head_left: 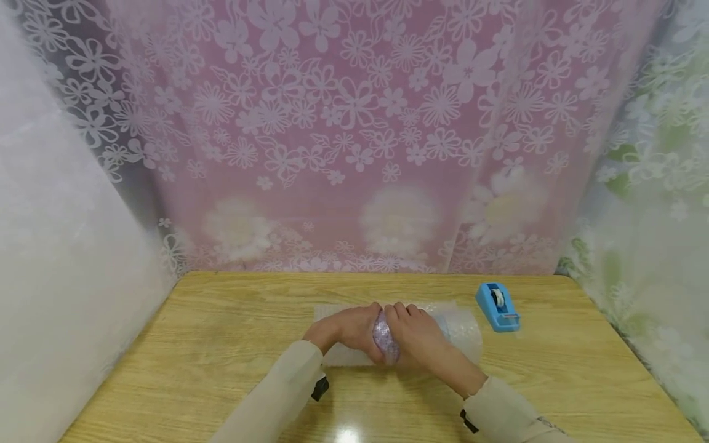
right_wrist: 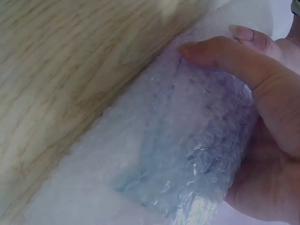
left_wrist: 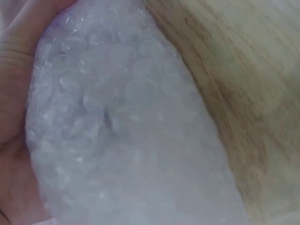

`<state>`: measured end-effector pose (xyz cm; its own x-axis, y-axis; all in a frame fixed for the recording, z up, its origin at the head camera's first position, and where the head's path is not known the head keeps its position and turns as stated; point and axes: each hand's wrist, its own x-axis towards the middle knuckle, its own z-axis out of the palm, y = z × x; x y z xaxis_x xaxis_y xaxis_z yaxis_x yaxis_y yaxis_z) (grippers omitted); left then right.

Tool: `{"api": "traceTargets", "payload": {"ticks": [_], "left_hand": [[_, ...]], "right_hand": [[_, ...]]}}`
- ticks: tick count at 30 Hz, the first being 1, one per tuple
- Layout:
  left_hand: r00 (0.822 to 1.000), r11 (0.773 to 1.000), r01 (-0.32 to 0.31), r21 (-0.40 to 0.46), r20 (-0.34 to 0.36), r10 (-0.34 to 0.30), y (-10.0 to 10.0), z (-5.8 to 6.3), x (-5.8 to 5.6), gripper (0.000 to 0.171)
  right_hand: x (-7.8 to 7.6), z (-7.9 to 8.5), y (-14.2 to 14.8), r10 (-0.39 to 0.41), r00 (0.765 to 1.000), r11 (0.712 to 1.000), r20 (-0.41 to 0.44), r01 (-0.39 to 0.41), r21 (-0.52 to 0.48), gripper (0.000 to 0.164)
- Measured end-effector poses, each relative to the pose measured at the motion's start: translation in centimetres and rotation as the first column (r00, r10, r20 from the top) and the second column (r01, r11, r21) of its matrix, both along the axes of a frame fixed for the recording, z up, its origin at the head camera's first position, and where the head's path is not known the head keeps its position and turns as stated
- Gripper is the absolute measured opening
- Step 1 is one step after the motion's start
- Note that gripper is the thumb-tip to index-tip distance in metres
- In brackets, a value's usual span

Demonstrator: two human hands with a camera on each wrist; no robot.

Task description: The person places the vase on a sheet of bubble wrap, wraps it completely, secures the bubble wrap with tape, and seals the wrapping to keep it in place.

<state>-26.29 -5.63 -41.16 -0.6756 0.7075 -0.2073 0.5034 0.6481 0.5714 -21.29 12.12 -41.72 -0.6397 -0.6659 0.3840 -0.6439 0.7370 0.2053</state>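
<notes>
A bundle of clear bubble wrap (head_left: 384, 337) lies across the wooden table, and something purple and pale blue shows through its layers. My left hand (head_left: 354, 329) grips the bundle near its middle, fingers over the top. Close beside it, my right hand (head_left: 416, 332) holds the same bundle from the right. In the right wrist view, the right thumb presses on the wrapped purple-and-blue part (right_wrist: 201, 117). Loose, whiter wrap (left_wrist: 154, 178) widens away from the left hand in the left wrist view. What is wrapped inside stays blurred by the bubbles.
A blue tape dispenser (head_left: 498, 307) with a roll of tape stands right of the bundle, toward the back of the table (head_left: 238, 320). Flowered pink curtain (head_left: 332, 135) hangs behind the table's far edge, with pale sheets at both sides.
</notes>
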Motion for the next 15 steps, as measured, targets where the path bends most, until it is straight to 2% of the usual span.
{"api": "traceTargets", "payload": {"ticks": [4,8,11,13,15], "left_hand": [[0.998,0.999,-0.004,0.033,0.055,0.002,-0.1,0.0,0.1,0.076],[0.998,0.997,0.011,0.081,0.057,-0.016,-0.3,-0.2,0.0,0.077],[0.999,0.996,0.036,0.078,-0.003,-0.036,-0.5,-0.3,-0.1,0.078],[0.996,0.998,0.038,0.039,-0.079,-0.035,-0.5,-0.1,0.1,0.078],[0.985,0.999,0.024,-0.024,-0.171,-0.027,-0.5,0.1,0.4,0.08]], "right_hand": [[0.1,0.5,-0.1,0.008,0.993,1.0,0.116,-0.009,0.006,0.086],[0.0,0.9,-0.3,-0.001,0.983,1.0,0.181,-0.002,0.014,0.087],[-0.1,1.1,-0.4,-0.001,0.979,1.0,0.206,-0.003,0.023,0.088],[-0.2,1.2,-0.4,-0.006,0.974,1.0,0.225,-0.001,0.027,0.088],[-0.2,1.4,-0.4,-0.023,0.968,0.999,0.25,0.014,0.037,0.088]]}}
